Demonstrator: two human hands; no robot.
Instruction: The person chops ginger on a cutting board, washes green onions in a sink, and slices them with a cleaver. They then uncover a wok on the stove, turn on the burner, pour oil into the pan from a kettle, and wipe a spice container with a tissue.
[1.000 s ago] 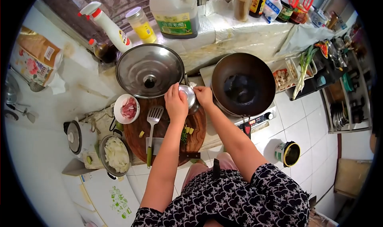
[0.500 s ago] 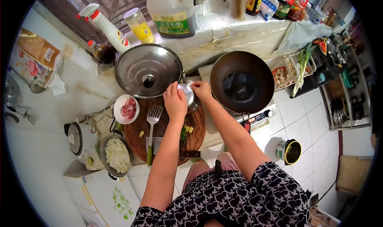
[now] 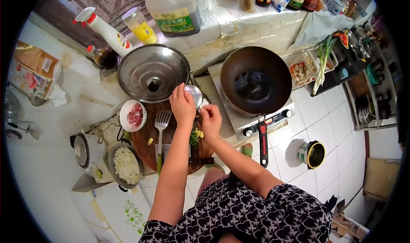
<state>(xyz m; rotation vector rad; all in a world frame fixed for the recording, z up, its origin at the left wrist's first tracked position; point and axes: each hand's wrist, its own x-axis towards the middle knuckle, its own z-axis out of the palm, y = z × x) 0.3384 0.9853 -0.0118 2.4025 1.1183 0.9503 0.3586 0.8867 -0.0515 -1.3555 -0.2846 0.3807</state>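
My left hand (image 3: 183,104) is closed around the near left side of a small shiny metal pot (image 3: 194,95) with a lid-like top. Just right of it my right hand (image 3: 211,117) pinches a small crumpled white piece (image 3: 203,103), perhaps paper or cloth. Both are over the round wooden board (image 3: 143,151), where a slotted spatula (image 3: 162,120), a cleaver (image 3: 200,161), chopped greens (image 3: 194,139) and yellow pieces lie. A large metal lid (image 3: 153,72) is behind my left hand. The dark wok (image 3: 256,80) stands to the right on the cooker.
A bowl of raw meat (image 3: 135,115) and a pan of cut white vegetable (image 3: 126,165) are at the left. The wok's handle (image 3: 263,144) juts toward me over the floor. Bottles and a large jug (image 3: 173,10) line the back ledge.
My right hand has moved down and toward me, away from the wok, with the white piece in its fingers. The view has shifted, and the wok's handle and cooker show more fully.
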